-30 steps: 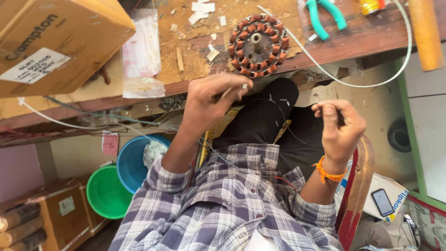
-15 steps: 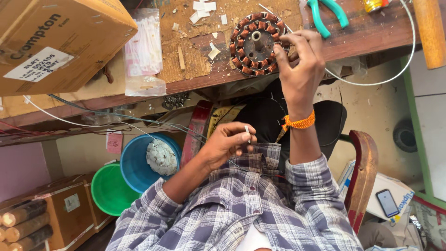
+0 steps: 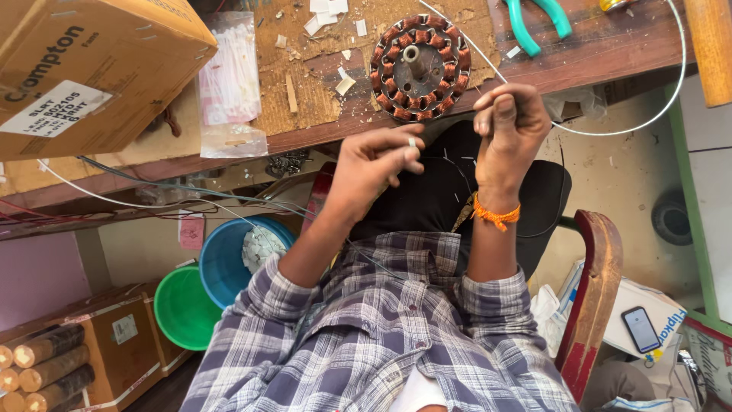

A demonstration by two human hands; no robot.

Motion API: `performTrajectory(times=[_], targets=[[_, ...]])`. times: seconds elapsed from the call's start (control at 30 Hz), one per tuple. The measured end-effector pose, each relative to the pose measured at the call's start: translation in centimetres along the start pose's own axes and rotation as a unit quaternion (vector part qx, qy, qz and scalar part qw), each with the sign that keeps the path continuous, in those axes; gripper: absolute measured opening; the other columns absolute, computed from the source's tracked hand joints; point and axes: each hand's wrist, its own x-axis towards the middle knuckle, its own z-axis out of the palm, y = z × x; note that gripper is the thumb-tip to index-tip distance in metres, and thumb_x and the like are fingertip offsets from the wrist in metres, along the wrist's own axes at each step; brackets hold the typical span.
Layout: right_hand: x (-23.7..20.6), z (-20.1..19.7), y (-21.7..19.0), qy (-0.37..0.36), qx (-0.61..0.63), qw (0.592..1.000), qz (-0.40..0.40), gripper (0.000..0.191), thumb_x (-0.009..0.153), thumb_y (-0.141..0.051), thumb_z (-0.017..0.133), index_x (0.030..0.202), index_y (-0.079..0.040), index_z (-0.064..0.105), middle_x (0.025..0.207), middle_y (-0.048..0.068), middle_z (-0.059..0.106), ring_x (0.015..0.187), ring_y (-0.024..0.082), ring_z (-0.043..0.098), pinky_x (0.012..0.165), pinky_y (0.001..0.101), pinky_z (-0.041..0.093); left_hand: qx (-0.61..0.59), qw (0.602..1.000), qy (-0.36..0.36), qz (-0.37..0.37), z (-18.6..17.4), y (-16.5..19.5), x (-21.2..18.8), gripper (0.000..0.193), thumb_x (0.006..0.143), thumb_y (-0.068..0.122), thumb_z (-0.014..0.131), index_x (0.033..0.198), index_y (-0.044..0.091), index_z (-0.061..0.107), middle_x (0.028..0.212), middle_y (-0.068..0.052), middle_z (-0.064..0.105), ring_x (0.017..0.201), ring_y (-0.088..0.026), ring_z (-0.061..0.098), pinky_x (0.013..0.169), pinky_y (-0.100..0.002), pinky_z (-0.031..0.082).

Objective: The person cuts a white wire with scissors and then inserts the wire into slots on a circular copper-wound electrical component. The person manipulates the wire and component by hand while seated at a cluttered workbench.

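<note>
Below, worn wooden workbench, round wound stator, both hands pinched on thin wire, blue tub beneath.

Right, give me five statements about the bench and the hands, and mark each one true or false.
1. The wound stator lies on the bench beyond the hands. True.
2. The left hand grips the green-handled pliers. False: the pliers lie untouched on the bench, and the left fingers are pinched near a thin wire.
3. An orange thread band sits on the right wrist. True.
4. The right hand rests flat on the cardboard box. False: it is raised in front of the bench edge, fingers curled, far from the box.
5. A blue tub and a green tub stand under the bench. True.
</note>
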Motion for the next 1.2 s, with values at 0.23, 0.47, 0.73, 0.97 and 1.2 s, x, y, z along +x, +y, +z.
performTrajectory(times=[0.23,0.47,0.73,0.97,1.2], targets=[[-2.8,0.0,-0.7,0.002,-0.13,0.991,0.035,0.032,0.104,-0.026,0.076,0.107,0.004,0.067,0.095,0.014,0.072,0.068,0.01,0.054,0.063,0.0229,0.043,0.074,0.997,0.021,0.015,-1.6,2.7,1.2,0.013,0.097,0.007,0.069,0.109,0.002,0.071,0.122,-0.013,0.076,0.089,-0.013,0.076,0.066,-0.02,0.056],[-3.9,1.2,-1.7,-0.004,-0.124,0.992,-0.032,0.028,0.11,-0.027,0.071,0.106,-0.001,0.059,0.096,0.01,0.071,0.072,0.009,0.058,0.068,0.0214,0.049,0.167,0.972,0.072,0.149,0.0,3.4,0.3,0.01,0.1,0.003,0.068,0.11,0.0,0.071,0.103,-0.004,0.076,0.085,-0.007,0.072,0.072,-0.022,0.061],[-4.9,2.7,-1.7,-0.041,-0.247,0.964,-0.09,0.031,0.106,-0.029,0.071,0.101,-0.001,0.061,0.099,0.009,0.07,0.092,0.014,0.06,0.071,0.0192,0.047,0.443,0.831,0.05,0.332,3.8,2.7,1.6,0.019,0.097,0.007,0.074,0.115,0.012,0.071,0.103,-0.003,0.072,0.086,-0.019,0.073,0.073,-0.03,0.058],[-4.5,2.9,-2.2,-0.033,-0.308,0.937,-0.16,0.04,0.106,-0.042,0.072,0.101,-0.003,0.068,0.141,0.007,0.048,0.101,0.015,0.056,0.091,0.0284,0.052,0.483,0.781,0.034,0.394,4.1,2.3,2.8,0.022,0.091,0.008,0.075,0.112,0.013,0.074,0.099,0.0,0.073,0.084,-0.02,0.074,0.069,-0.033,0.057],[-2.5,5.3,-2.9,-0.062,-0.193,0.979,-0.03,0.04,0.1,-0.04,0.07,0.117,-0.005,0.06,0.118,0.006,0.064,0.084,0.007,0.062,0.077,0.0229,0.053,0.265,0.897,0.12,0.334,3.5,2.5,2.1,0.015,0.095,0.0,0.074,0.109,0.005,0.074,0.096,-0.004,0.074,0.076,-0.01,0.071,0.066,-0.026,0.055]])
